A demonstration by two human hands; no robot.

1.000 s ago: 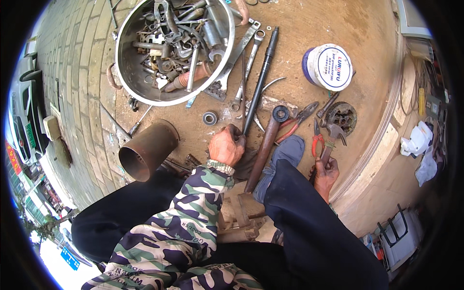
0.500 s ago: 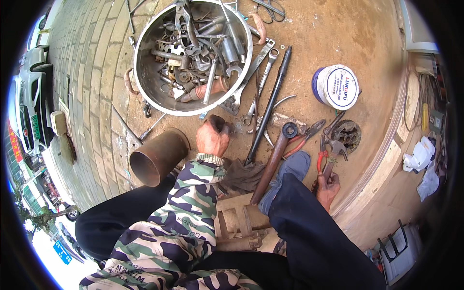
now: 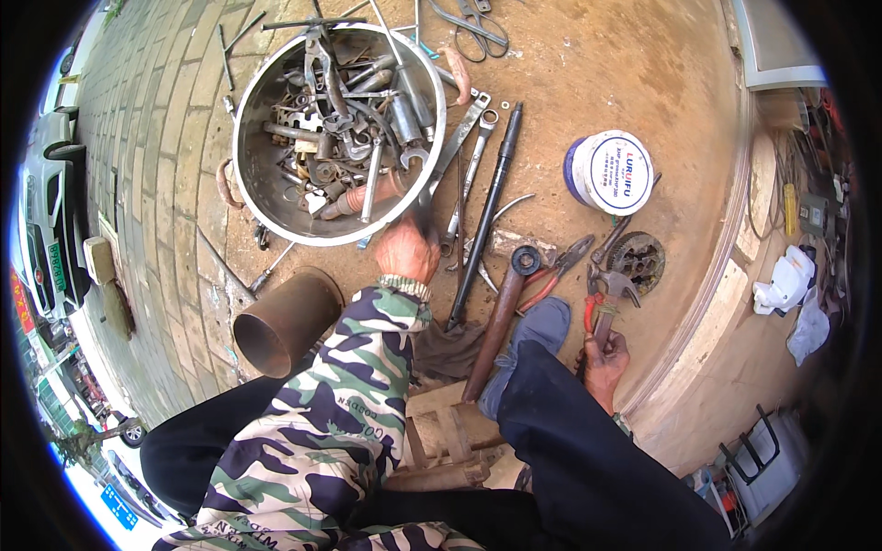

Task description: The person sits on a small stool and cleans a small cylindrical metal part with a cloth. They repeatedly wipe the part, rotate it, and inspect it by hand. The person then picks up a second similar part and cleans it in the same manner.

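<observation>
My left hand (image 3: 407, 253) is at the near edge of the metal basin (image 3: 241, 184). Its fingers curl over the jaw end of an adjustable wrench (image 3: 457, 142), which leans by the basin; the fingertips are dark and partly hidden. On the right, beside my shoe, my right hand (image 3: 606, 362) grips the handle of a claw hammer (image 3: 617, 284), whose head rests near a toothed round gear (image 3: 637, 264). Red-handled pliers (image 3: 590, 314) are beside the hammer. A ratchet wrench (image 3: 475, 165) and a long black bar (image 3: 496, 197) lie right of my left hand.
Loose tools and metal parts fill the basin. A rusty pipe section (image 3: 286, 321) lies left of my left arm. A brown steel tube (image 3: 496, 335) leans by my shoe (image 3: 537, 340). A white-lidded tub (image 3: 614, 173) stands farther right; scissors (image 3: 480, 35) lie at the back.
My left hand has moved away from me, up to the basin's rim and over the wrench's jaw. The right hand keeps its hold on the hammer. The whole view has shifted slightly.
</observation>
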